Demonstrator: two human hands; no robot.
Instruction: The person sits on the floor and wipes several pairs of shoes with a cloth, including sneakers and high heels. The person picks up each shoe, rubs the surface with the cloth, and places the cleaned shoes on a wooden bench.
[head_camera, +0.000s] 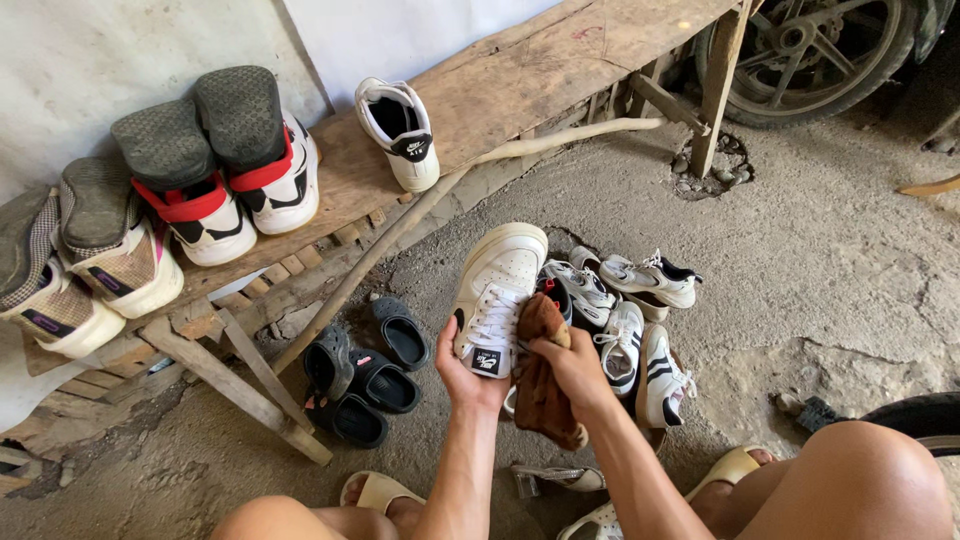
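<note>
Over cracked concrete floor (800, 260), my left hand (465, 372) grips a smooth white lace-up sneaker (495, 290); my right hand (575, 365) clutches a fuzzy brown cloth (545, 400).

The white low-top sneaker (497, 290) I hold is lifted off the floor, toe pointing up and away from me, heel down by my palm. Its white laces are done up, with a black label on the tongue. The brown cloth (545, 385) is bunched against its side, hanging down crumpled.
</note>
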